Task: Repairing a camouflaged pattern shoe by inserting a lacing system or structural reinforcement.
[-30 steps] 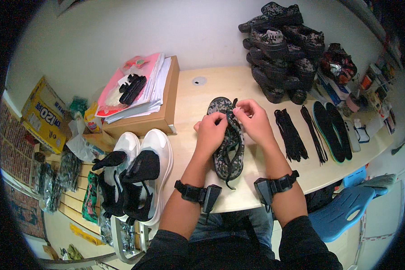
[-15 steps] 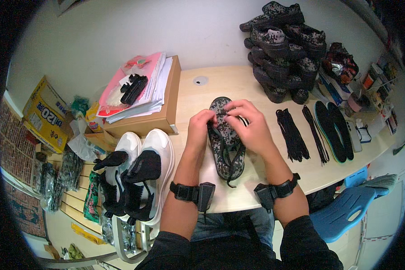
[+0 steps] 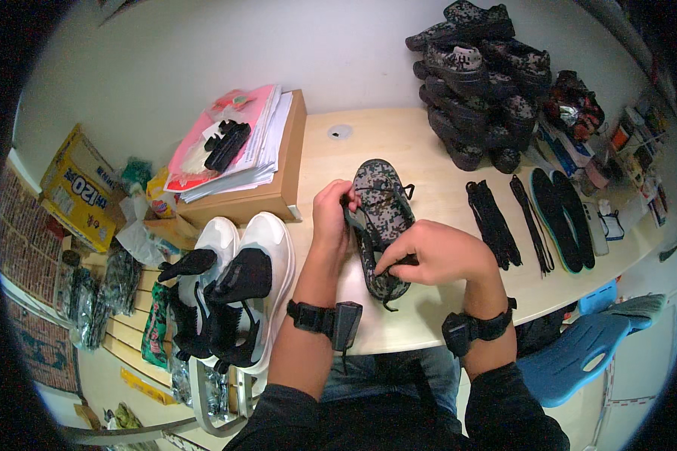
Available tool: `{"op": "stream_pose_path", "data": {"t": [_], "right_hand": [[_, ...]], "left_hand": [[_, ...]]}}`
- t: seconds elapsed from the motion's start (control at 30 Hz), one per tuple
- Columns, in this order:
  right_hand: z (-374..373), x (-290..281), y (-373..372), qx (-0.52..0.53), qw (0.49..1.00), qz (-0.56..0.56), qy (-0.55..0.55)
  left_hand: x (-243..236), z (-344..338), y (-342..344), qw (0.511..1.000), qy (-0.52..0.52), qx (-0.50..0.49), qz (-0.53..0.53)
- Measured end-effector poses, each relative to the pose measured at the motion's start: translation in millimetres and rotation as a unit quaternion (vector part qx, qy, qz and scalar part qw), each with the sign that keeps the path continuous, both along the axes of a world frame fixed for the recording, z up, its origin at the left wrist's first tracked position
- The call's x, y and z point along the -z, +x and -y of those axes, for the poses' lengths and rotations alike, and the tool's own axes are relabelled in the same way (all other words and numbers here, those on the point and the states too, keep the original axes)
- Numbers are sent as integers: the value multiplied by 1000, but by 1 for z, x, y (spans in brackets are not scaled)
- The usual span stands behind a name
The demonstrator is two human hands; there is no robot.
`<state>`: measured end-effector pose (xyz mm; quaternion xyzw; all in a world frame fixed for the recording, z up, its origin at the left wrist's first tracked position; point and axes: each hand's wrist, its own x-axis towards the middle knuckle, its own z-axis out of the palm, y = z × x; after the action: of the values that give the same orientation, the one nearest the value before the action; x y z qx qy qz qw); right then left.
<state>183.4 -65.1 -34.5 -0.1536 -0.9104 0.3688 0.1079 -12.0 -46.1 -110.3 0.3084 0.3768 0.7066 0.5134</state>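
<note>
A grey-and-black digital-camouflage shoe (image 3: 384,192) lies on the table in front of me, toe pointing away. My left hand (image 3: 333,214) closes its fingers on the left edge of the shoe, by the lacing area. My right hand (image 3: 440,254) is over the rear half, thumb and forefinger pinched together at the foot opening; what sits between them, if anything, is hidden. A short black lace end (image 3: 408,191) sticks out on the shoe's right side.
Right of the shoe lie a bundle of black laces (image 3: 493,224), a thinner bundle and dark insoles (image 3: 555,218). Behind them similar shoes (image 3: 481,90) are piled against the wall. Left stand a cardboard box (image 3: 289,180) under papers and white-and-black sneakers (image 3: 267,240). A blue stool (image 3: 572,357) is below right.
My right hand has moved from the lacing area back toward me to the foot opening. My left hand stays at the left edge. A lace end now shows on the shoe's right side.
</note>
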Motion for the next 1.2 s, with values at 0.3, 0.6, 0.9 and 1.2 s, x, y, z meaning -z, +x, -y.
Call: {"op": "stream_pose_path", "data": {"t": [0.3,0.6,0.9,1.2], "right_hand": [[0,-2,4,-3,999,33,-26],[-4,-12,23,-66,926,-353,-115],[-20,3,52,-248,717,-545,-356],[-18,7,25,172,985,7,-19]], "left_hand": [[0,1,5,1000,11,-15,-10],[-2,1,9,994,51,-18,-99],[0,1,10,984,64,-5,-168],[1,0,6,991,71,-37,-105]]}}
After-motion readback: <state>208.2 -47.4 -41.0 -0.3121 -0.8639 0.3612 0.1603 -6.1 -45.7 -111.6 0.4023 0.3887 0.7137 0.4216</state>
